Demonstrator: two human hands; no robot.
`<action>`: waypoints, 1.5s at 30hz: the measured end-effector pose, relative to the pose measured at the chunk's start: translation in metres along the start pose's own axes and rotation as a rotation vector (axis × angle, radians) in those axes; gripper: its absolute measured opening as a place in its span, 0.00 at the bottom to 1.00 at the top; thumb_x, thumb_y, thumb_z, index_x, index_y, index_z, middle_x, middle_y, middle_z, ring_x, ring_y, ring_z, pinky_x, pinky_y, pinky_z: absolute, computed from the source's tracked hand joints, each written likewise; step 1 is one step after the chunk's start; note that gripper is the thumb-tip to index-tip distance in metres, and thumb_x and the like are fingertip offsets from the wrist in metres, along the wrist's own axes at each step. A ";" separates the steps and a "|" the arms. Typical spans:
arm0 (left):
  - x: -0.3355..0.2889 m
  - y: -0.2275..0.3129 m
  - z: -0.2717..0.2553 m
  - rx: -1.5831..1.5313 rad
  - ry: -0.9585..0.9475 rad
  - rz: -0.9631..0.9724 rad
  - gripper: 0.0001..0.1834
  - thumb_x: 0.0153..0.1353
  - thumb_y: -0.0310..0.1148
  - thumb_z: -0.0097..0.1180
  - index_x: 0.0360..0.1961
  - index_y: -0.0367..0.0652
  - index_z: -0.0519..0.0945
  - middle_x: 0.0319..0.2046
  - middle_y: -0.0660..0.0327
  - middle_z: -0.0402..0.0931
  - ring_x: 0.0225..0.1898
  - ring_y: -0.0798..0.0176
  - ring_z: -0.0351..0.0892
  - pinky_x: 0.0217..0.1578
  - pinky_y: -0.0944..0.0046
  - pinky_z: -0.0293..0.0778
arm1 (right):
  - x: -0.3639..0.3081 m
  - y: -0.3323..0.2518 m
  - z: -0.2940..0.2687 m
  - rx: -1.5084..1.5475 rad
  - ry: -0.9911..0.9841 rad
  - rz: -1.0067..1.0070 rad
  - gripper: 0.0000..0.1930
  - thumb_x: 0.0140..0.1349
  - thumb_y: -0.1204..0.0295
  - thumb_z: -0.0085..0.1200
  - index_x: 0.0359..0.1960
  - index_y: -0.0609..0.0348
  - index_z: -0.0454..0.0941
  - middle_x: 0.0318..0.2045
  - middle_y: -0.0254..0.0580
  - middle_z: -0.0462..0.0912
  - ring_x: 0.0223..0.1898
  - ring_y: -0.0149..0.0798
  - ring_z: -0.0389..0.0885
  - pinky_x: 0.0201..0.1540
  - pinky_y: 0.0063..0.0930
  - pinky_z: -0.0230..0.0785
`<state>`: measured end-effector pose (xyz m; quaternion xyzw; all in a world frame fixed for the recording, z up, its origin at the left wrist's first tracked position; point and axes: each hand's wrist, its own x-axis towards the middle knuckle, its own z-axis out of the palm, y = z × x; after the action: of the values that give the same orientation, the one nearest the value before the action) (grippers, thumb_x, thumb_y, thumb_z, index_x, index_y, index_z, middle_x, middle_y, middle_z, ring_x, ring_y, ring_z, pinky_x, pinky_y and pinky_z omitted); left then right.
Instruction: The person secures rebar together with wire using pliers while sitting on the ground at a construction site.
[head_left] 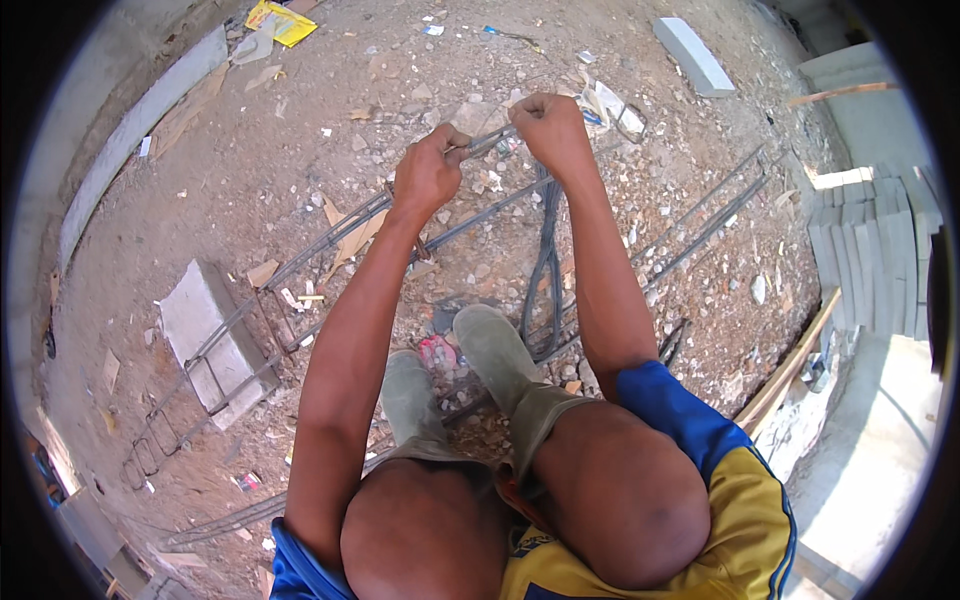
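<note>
Both my arms reach forward over the ground. My left hand [430, 178] is closed around thin steel reinforcing bars [489, 142], fingers bent over them. A little farther and to the right, my right hand [549, 128] pinches the same bars; its fingertips are partly hidden. The bars run back left into a long rebar cage [322, 242] with rectangular stirrups, which rests across a grey concrete block [212, 335]. A dark looped bundle of wire [545, 268] hangs or lies beneath my right forearm, in front of my boots.
My grey-green boots [497, 345] stand on rubble-strewn dirt. More bars [712, 222] extend to the right. Grey blocks [868, 258] are stacked at right beside a wooden plank [792, 365]. Another block [692, 57] lies far right; a yellow bag [282, 22] lies far left.
</note>
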<state>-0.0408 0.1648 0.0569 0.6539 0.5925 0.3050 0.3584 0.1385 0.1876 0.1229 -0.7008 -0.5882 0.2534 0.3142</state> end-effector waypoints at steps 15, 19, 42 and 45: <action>0.005 -0.002 0.012 -0.057 0.008 0.013 0.18 0.62 0.28 0.56 0.54 0.45 0.73 0.49 0.59 0.84 0.52 0.51 0.82 0.51 0.55 0.75 | -0.010 0.072 0.057 -0.045 -0.377 -0.086 0.17 0.57 0.58 0.61 0.45 0.51 0.85 0.44 0.60 0.79 0.52 0.59 0.78 0.54 0.43 0.71; 0.005 -0.008 0.003 -0.074 0.008 -0.001 0.19 0.63 0.28 0.55 0.55 0.46 0.73 0.49 0.60 0.85 0.52 0.51 0.82 0.51 0.55 0.75 | -0.024 0.060 0.051 -0.078 -0.291 -0.190 0.16 0.59 0.60 0.59 0.45 0.55 0.84 0.44 0.57 0.81 0.46 0.58 0.80 0.49 0.46 0.73; 0.001 -0.018 0.015 0.063 0.156 0.332 0.08 0.62 0.27 0.55 0.41 0.46 0.82 0.43 0.58 0.83 0.45 0.46 0.81 0.44 0.52 0.77 | -0.031 0.015 0.013 -0.604 0.066 -0.182 0.05 0.56 0.77 0.50 0.30 0.62 0.80 0.29 0.56 0.85 0.36 0.53 0.87 0.34 0.47 0.78; -0.001 -0.019 0.010 0.044 0.127 0.269 0.07 0.62 0.28 0.55 0.40 0.46 0.81 0.41 0.58 0.82 0.43 0.45 0.81 0.43 0.50 0.76 | -0.053 0.009 0.023 -0.692 -0.167 -0.278 0.07 0.58 0.76 0.50 0.30 0.63 0.81 0.28 0.55 0.85 0.36 0.52 0.87 0.36 0.47 0.78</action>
<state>-0.0437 0.1636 0.0357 0.7144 0.5276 0.3779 0.2616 0.1184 0.1382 0.0999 -0.6560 -0.7519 0.0509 0.0415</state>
